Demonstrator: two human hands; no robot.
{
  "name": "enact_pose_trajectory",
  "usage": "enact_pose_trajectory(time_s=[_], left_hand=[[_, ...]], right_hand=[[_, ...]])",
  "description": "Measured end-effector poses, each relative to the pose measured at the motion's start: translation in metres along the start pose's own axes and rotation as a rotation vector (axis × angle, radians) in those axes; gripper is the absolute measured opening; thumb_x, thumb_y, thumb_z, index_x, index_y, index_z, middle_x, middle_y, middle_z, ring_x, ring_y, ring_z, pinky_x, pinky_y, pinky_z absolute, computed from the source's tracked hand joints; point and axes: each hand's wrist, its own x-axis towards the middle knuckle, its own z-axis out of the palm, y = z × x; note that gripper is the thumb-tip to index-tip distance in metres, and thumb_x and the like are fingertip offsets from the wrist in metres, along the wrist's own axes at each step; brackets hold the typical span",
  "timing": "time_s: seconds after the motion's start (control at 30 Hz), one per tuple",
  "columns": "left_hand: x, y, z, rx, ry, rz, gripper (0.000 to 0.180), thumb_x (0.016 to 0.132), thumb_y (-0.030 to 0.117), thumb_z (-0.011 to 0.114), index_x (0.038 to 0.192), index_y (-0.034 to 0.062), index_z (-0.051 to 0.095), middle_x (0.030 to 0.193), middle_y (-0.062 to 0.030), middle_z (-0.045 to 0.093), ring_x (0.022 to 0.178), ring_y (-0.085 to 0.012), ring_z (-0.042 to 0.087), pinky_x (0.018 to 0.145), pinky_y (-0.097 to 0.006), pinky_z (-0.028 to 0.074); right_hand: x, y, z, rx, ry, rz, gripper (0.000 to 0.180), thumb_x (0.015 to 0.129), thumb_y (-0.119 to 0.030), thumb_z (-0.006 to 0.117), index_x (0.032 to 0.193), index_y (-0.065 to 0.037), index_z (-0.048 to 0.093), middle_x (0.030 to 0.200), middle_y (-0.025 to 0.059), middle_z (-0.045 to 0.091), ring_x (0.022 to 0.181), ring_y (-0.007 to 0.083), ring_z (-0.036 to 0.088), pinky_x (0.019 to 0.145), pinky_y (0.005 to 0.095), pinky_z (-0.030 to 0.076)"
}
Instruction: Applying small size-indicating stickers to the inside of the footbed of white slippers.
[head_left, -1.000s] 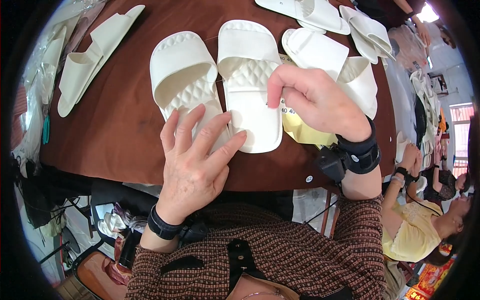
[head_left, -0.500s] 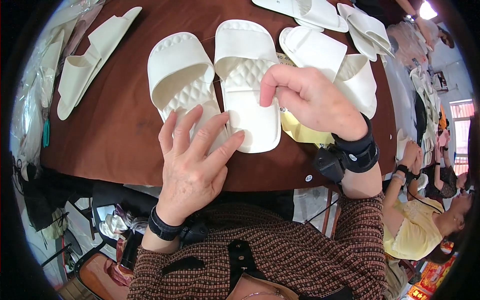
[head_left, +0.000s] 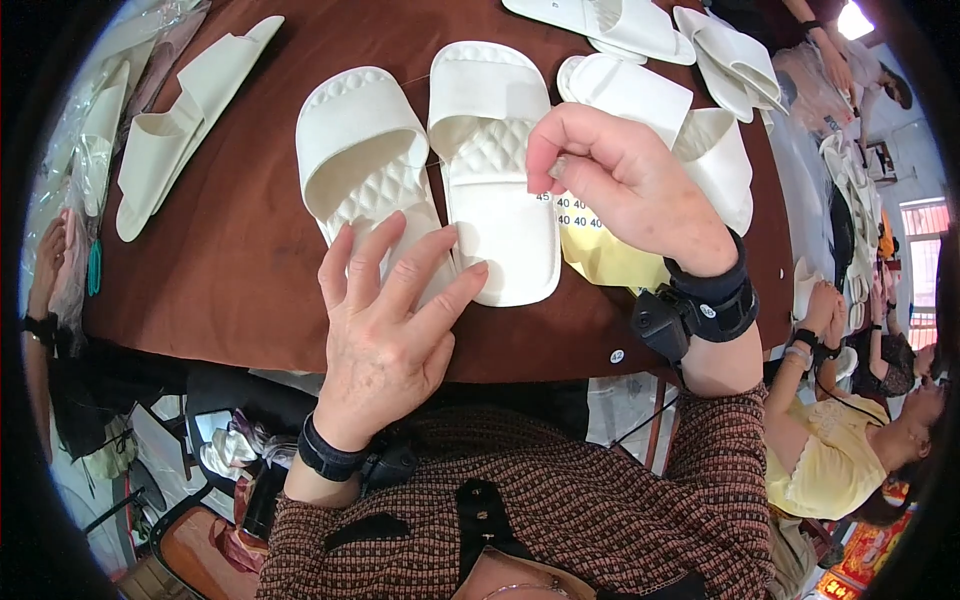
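My left hand (head_left: 385, 330) lies with fingers spread over the heel of a white slipper (head_left: 362, 110), one fingertip reaching onto the slipper beside it. That second white slipper (head_left: 490, 85) has its toe pointing away from me, like the first. Above its right edge my right hand (head_left: 630, 190) is closed in a pinch, with a small white printed sticker (head_left: 543, 198) at the fingertips. Under and beside this hand lies a yellow sticker sheet (head_left: 605, 260) with rows of printed labels, partly covered by the hand.
More white slippers (head_left: 625, 95) lie at the right and far right of the brown tabletop (head_left: 230, 290). Another pair (head_left: 190, 125) rests on its side at the left, near clear plastic bags (head_left: 60, 250). Another person's hand (head_left: 50, 250) touches the bags. Co-workers sit at the right.
My right hand has lifted slightly up and to the right, and the sticker at its fingertips now shows. My left hand stays put. Another person's arm has appeared at the far left.
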Motion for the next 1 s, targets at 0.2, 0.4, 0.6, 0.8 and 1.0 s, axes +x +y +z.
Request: enact_pose_trajectory(time_s=[0.2,0.4,0.6,0.8,1.0], left_hand=[[0.000,0.000,0.002,0.013,0.011,0.011,0.045,0.074,0.003,0.061,0.116,0.0188,0.070,0.132,-0.0068,0.059,0.128,-0.0368,0.046,0.113,-0.056,0.026],[-0.003,0.002,0.000,0.038,0.005,0.005,0.044,0.075,0.004,0.062,0.116,0.0182,0.070,0.132,-0.0069,0.059,0.128,-0.0371,0.047,0.112,-0.056,0.027],[-0.001,0.002,0.002,0.033,0.017,0.012,0.041,0.079,0.004,0.062,0.116,0.0189,0.070,0.132,-0.0063,0.059,0.129,-0.0366,0.047,0.112,-0.055,0.027],[-0.001,0.002,0.002,0.049,0.015,0.007,0.040,0.079,0.004,0.062,0.116,0.0188,0.069,0.133,-0.0065,0.059,0.129,-0.0364,0.046,0.113,-0.055,0.027],[-0.002,0.002,0.002,0.064,0.007,0.011,0.041,0.079,0.004,0.061,0.117,0.0182,0.069,0.133,-0.0069,0.059,0.130,-0.0362,0.046,0.113,-0.055,0.027]], right_hand=[[-0.004,0.005,-0.004,-0.475,-0.040,-0.072,0.012,0.089,-0.006,0.054,0.095,0.000,0.061,0.084,0.0201,0.065,0.079,0.0377,0.064,0.070,0.0420,0.050],[-0.006,0.005,0.002,-0.550,-0.019,-0.148,0.010,0.088,-0.007,0.056,0.090,0.002,0.059,0.083,0.0199,0.064,0.081,0.0388,0.063,0.072,0.0451,0.050],[-0.006,0.004,0.007,-0.573,-0.028,-0.218,0.008,0.088,-0.007,0.057,0.090,0.001,0.059,0.086,0.0176,0.062,0.086,0.0371,0.061,0.077,0.0433,0.049],[-0.006,0.000,0.009,-0.517,-0.066,-0.200,0.009,0.087,-0.007,0.057,0.090,0.001,0.059,0.087,0.0176,0.063,0.089,0.0363,0.062,0.079,0.0429,0.050],[-0.006,0.002,0.003,-0.564,0.042,-0.232,0.008,0.086,-0.003,0.055,0.090,0.003,0.058,0.088,0.0188,0.063,0.087,0.0377,0.062,0.078,0.0435,0.051]])
